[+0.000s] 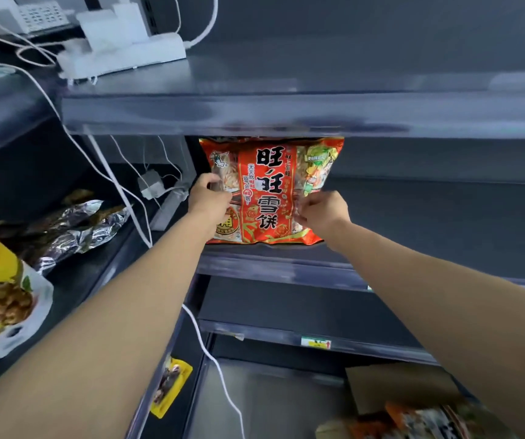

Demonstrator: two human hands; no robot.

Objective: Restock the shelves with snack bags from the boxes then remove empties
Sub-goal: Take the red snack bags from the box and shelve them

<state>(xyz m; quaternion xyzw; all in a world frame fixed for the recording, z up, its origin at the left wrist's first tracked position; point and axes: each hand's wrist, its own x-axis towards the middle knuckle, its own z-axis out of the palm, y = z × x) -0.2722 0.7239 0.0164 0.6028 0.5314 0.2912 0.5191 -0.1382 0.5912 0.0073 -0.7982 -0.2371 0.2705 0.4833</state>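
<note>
A large red snack bag [269,191] with black Chinese lettering stands upright on a dark grey shelf [280,267], at its left end under the shelf above. My left hand [207,198] grips the bag's left edge. My right hand [321,210] pinches its right edge. Both arms reach forward from the bottom corners. A cardboard box [403,391] sits at the bottom right with more orange snack bags [413,423] in it, partly hidden by my right arm.
An upper shelf [286,112] overhangs the bag, holding a white power strip [122,55] with cables hanging down. The left shelving unit holds silver foil bags [74,229] and a yellow snack bag [1,293]. A small yellow packet [171,388] hangs lower down.
</note>
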